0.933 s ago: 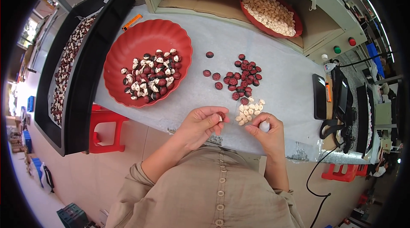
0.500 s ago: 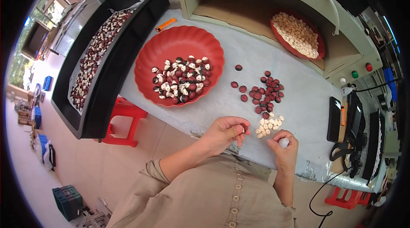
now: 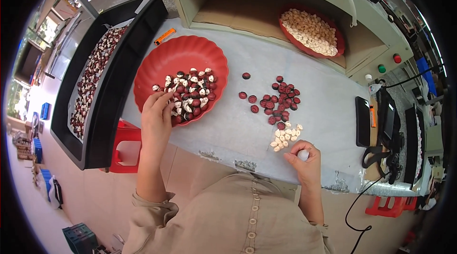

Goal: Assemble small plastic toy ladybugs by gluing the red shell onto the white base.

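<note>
Small round nut-like pieces (image 3: pixel 196 94), dark red with cream-white parts, fill the lower half of a scalloped red bowl (image 3: pixel 164 52) on the left. My left hand (image 3: pixel 157 111) reaches over the bowl's near left rim. Its fingers are extended and bent down onto the pieces, their tips partly hidden. My right hand (image 3: pixel 307 161) rests over the table's near side, fingers curled around a small white rounded object (image 3: pixel 303 155) whose lower part is hidden. Beside it lies a little pile of cream-white pieces (image 3: pixel 284 136). Farther away are several dark red pieces (image 3: pixel 283 98), some scattered singly.
A long black tray (image 3: pixel 116 68) of similar pieces stands left, near a red stool (image 3: pixel 126 147). At the back, an open-fronted cabinet (image 3: pixel 228 11) holds a red bowl of cream pieces (image 3: pixel 309 33). An orange stick-like item (image 3: pixel 164 36) and a black phone-like slab (image 3: pixel 362 121) lie on the table.
My left hand has moved left from the table's near edge into the red bowl; the dark red piece earlier in its fingers no longer shows. My right hand keeps its grip. The view has shifted slightly.
</note>
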A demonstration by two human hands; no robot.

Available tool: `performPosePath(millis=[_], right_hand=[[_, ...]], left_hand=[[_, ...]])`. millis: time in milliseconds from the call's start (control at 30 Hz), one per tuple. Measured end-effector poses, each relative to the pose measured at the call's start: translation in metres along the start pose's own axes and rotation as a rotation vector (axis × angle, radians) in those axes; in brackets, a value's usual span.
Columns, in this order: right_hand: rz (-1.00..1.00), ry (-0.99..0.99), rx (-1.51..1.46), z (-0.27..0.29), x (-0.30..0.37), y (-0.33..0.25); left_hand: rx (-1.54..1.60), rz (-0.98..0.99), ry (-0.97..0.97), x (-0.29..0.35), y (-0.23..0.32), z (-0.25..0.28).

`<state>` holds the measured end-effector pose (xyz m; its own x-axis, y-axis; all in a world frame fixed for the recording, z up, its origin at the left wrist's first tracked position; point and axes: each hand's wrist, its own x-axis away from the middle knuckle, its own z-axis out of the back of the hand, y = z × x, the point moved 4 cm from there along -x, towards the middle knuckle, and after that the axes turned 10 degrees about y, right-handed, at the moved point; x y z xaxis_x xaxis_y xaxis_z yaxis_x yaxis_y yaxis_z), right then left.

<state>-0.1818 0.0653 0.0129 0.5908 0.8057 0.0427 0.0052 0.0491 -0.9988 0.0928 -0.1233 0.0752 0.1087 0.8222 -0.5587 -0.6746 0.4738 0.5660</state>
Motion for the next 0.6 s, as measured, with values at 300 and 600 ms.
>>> performPosePath(millis=[300,600], right_hand=[[-0.22,0.021,-0.381,0.005,0.001,-0.002],[-0.104,-0.02,-0.439,0.015,0.005,0.001]], left_hand=[[0.197,-0.101,-0.285,0.039,0.087,-0.114],[1.126,0.689,-0.736,0.071,0.087,-0.11]])
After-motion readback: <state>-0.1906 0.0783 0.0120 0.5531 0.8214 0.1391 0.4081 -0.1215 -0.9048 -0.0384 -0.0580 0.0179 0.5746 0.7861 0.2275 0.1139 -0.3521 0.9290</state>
